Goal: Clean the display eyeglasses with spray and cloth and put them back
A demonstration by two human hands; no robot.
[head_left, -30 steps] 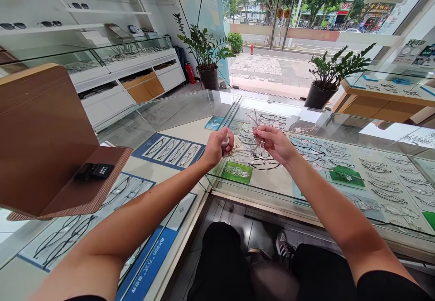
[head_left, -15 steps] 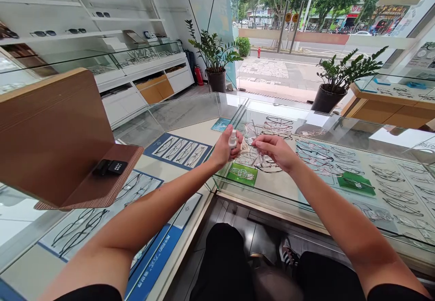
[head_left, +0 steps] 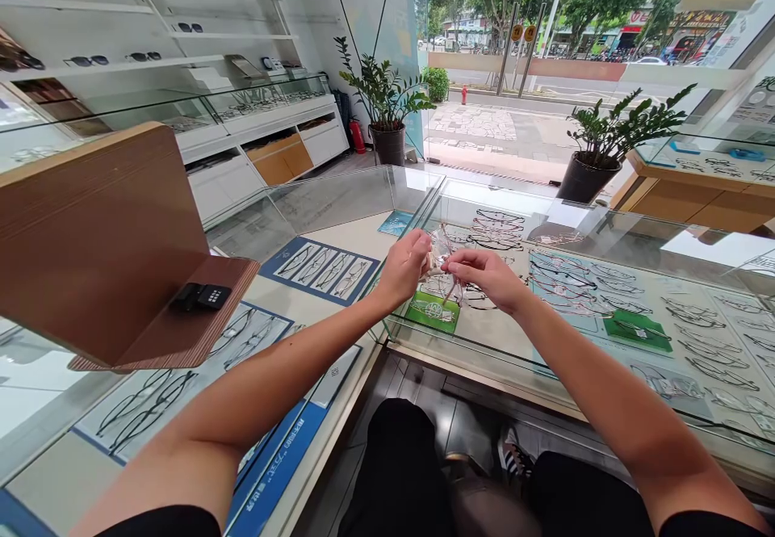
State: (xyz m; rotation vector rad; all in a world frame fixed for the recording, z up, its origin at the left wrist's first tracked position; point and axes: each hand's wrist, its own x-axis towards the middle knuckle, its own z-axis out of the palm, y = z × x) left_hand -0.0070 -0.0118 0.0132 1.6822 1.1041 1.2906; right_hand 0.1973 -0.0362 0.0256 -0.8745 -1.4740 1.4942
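Right now, left hand: it is curled closed around the small spray bottle; the white nozzle was visible half a second ago, but at this moment the fingers hide it.
Right hand: it pinches a pair of eyeglasses by thumb and forefinger.
Eyeglasses in hand: they are in the air between the two hands, above the showcase; the frame looks pale and thin. Whether the left fingers also touch it, I cannot tell.
Glass showcase: many spectacle frames lie inside in rows, to the right of the hands and behind them. Just below the hands there is a green card with one more pair on it.
Left counter: a blue display tray carries four pairs side by side, near the left forearm. Closer to the wearer, a blue panel with white characters lies under the glass.
Brown folding stand: it stands open at far left, and a small black device rests on its lower flap.
Shop behind: sunglasses are placed on the wall shelf, a red fire extinguisher stands beside a potted plant, and through the glass front one sees the street.
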